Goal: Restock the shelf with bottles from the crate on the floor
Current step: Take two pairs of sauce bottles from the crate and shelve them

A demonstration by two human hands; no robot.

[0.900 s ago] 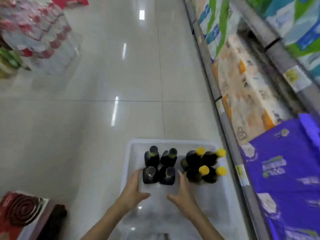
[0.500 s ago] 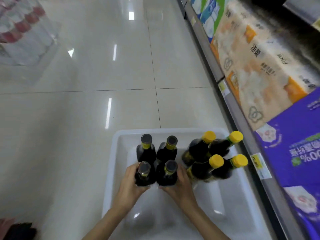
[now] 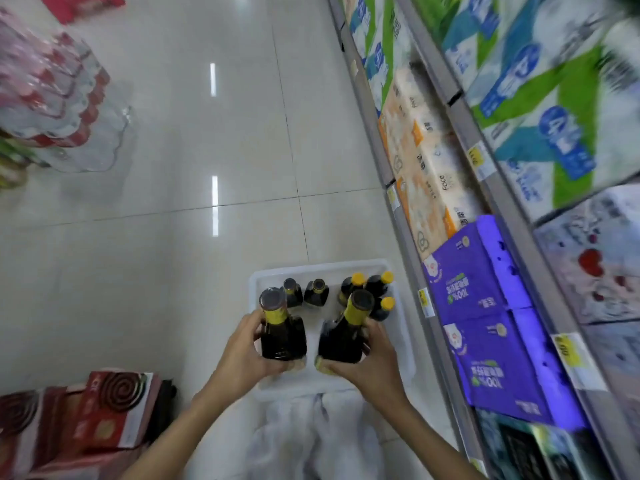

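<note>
A white plastic crate [image 3: 254, 280] sits on the tiled floor beside the shelf. My left hand [image 3: 242, 355] grips a dark bottle with a black cap [image 3: 282, 332], lifted above the crate. My right hand [image 3: 367, 365] grips a second dark bottle [image 3: 343, 336], tilted slightly right. Inside the crate stand two more black-capped bottles [image 3: 316, 292] and several yellow-capped dark bottles [image 3: 379, 292]. The shelf [image 3: 412, 237] runs along the right side.
The shelf holds purple tissue packs [image 3: 485, 306], orange-and-white tissue packs [image 3: 426, 168] and blue-green packs [image 3: 519, 74]. Shrink-wrapped red-capped bottles [image 3: 52, 98] stand at the left. Red boxes with a spiral print [image 3: 104, 410] lie at the lower left. Pale trousers [image 3: 304, 438] show below the crate.
Both hands closed on the two nearest black-capped bottles and lifted them out of the crate. The view has risen and pulled back from the crate.
</note>
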